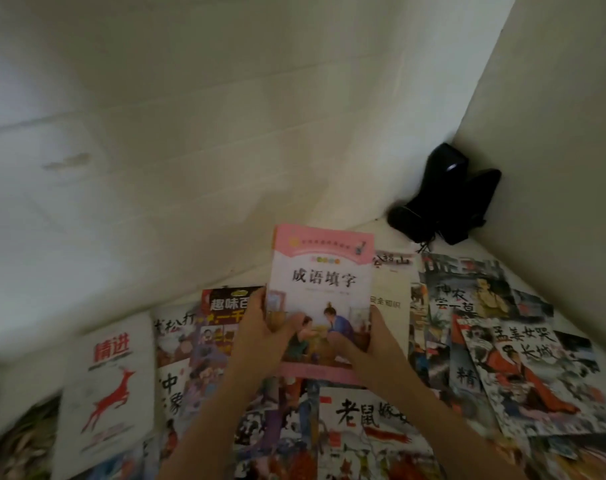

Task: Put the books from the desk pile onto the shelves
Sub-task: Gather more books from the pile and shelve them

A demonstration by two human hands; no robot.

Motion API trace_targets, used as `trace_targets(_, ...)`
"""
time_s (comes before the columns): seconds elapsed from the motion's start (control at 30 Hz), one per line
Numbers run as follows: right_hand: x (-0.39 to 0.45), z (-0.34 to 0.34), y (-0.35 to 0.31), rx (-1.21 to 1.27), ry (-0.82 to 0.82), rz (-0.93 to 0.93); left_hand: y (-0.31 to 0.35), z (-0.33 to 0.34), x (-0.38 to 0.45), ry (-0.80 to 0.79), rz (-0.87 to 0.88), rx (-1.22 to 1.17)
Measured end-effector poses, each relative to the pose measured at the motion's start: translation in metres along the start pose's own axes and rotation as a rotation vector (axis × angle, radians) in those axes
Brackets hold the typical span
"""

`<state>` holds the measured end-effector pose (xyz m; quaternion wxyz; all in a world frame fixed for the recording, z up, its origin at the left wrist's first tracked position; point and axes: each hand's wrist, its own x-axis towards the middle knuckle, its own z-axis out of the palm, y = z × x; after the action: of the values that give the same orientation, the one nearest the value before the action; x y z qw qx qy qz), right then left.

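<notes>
A pink-and-white book [324, 271] with a picture of two seated figures is held up over the desk, cover facing me. My left hand [263, 327] grips its left edge, thumb across the cover. My right hand [377, 337] grips its lower right edge. Below and around it, several picture books lie spread flat on the white desk [391, 233]: a white book with a red deer [107, 386] at the left, a mouse-title book [367, 431] in front, and an ink-painting book [536, 375] at the right. No shelf is in view.
A black object [443, 195] stands in the back right corner where the desk meets two white walls. The wall on the right [554, 150] comes close to the books. Books overlap one another across the whole near part of the desk.
</notes>
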<state>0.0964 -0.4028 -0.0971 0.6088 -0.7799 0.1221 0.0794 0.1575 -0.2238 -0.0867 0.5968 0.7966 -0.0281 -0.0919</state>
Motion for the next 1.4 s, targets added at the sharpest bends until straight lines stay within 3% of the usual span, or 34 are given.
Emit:
trace_targets(0.17, 0.005, 0.041, -0.013, -0.239, -0.093, -0.016, -0.037, -0.057, -0.032, 0.086, -0.277, -0.141)
trace_targets(0.23, 0.007, 0.039, -0.009, -0.306, -0.042, 0.016, -0.053, -0.065, -0.043, 0.077, -0.366, -0.179)
trace_targets(0.4, 0.016, 0.0, 0.019, -0.572, 0.37, 0.257, -0.076, -0.063, -0.051, 0.083, -0.291, 0.032)
trace_targets(0.57, 0.026, 0.001, 0.022, -0.689, 0.38, 0.416, -0.073, -0.061, -0.049, 0.151, -0.278, 0.145)
trace_targets(0.73, 0.035, 0.004, 0.017, -0.675, 0.375, 0.501, -0.071, -0.078, -0.03, 0.235, -0.253, 0.242)
trace_targets(0.83, 0.036, -0.003, 0.014, -0.663, 0.405, 0.61, -0.076, -0.085, -0.016, 0.182, -0.342, 0.394)
trace_targets(1.03, 0.044, -0.023, 0.034, -0.606, 0.393, 0.627, -0.078, -0.088, -0.014, 0.188, -0.351, 0.295)
trace_targets(1.23, 0.045, -0.034, 0.037, -0.506, 0.424, 0.626, -0.054, -0.092, -0.021, 0.212, -0.124, 0.411)
trace_targets(1.33, 0.047, -0.041, 0.051, -0.43, 0.432, 0.568, -0.049, -0.097, -0.023, 0.172, -0.099, 0.359)
trace_targets(1.4, 0.045, -0.043, 0.051, -0.414, 0.426, 0.536, -0.042, -0.097, -0.027, 0.161, -0.122, 0.173)
